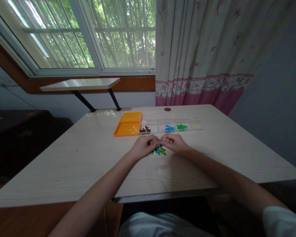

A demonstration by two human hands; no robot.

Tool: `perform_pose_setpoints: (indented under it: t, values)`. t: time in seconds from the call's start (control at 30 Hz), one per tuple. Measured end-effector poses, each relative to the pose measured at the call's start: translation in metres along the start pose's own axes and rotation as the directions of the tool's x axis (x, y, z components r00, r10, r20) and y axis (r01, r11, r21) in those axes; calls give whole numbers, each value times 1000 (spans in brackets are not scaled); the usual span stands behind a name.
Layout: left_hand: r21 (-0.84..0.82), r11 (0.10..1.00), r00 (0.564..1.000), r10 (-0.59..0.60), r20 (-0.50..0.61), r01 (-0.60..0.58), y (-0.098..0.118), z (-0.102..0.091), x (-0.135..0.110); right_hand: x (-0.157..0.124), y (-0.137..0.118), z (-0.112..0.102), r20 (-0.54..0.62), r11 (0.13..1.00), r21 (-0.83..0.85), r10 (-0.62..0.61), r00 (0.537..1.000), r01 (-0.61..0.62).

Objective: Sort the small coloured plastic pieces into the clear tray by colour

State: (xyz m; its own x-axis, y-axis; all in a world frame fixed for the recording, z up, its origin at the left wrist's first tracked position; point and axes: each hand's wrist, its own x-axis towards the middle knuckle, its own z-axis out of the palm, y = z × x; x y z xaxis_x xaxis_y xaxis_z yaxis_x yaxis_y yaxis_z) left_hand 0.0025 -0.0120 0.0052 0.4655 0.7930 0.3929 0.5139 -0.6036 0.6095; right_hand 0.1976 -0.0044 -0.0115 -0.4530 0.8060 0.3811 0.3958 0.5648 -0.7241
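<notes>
Both forearms were stretched forward over the pale table (93,158), and the hands were held close together, with the wrists above the tabletop and the fingers bent inward. By the left hand (144,144) and the right hand (175,143), thumbs and forefingers meeting at the tips, a small green piece (159,141) was pinched between them. Just below the fingertips, a loose pile of mixed pieces (158,151) in green, blue, yellow and dark brown was spread on the table. Beyond the hands, an orange case (120,129) was laid open, white pieces (133,129) being contained in its nearer half. Beside it, in a clear compartmented tray (153,128), brown pieces (145,129), blue pieces (169,128), green pieces (182,127) and a few yellow pieces (195,125) were kept apart, from left to right.
</notes>
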Motion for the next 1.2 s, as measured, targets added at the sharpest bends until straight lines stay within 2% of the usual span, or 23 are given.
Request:
perform_pose_setpoints:
  t: [0.13, 0.37, 0.5, 0.6, 0.77, 0.83, 1.03, 1.2]
  values:
    - [28, 1000, 999, 12, -29, -12, 0, 0, 0, 0, -1, 0, -47, 997, -76, -12, 999, 8]
    - [43, 999, 999, 19, -42, -17, -2, 1, 0, -1, -4, 0, -52, 979, -198, -55, 997, 44]
    - [36, 999, 999, -6, -50, 8, -5, 1, 0, -1, -3, -2, -107, 964, -257, -103, 989, 72]
    - [83, 997, 1000, 0, 0, 0, -6, -1, 2, 1, -1, -7, -184, 945, -312, -161, 970, 98]
    - [191, 965, 977, 151, 147, -178, -6, 2, 5, 0, -3, -21, -288, 921, -375, -225, 931, 107]
    - [223, 951, 966, 173, 190, -214, -6, 5, 5, 0, -4, -24, -298, 916, -383, -245, 922, 120]
    - [300, 929, 950, 132, 283, -218, -8, 2, 3, 1, -5, -27, -333, 899, -414, -294, 896, 141]
    - [336, 917, 959, 130, 252, -213, -15, -5, 2, 1, -6, -30, -382, 890, -434, -320, 867, 137]
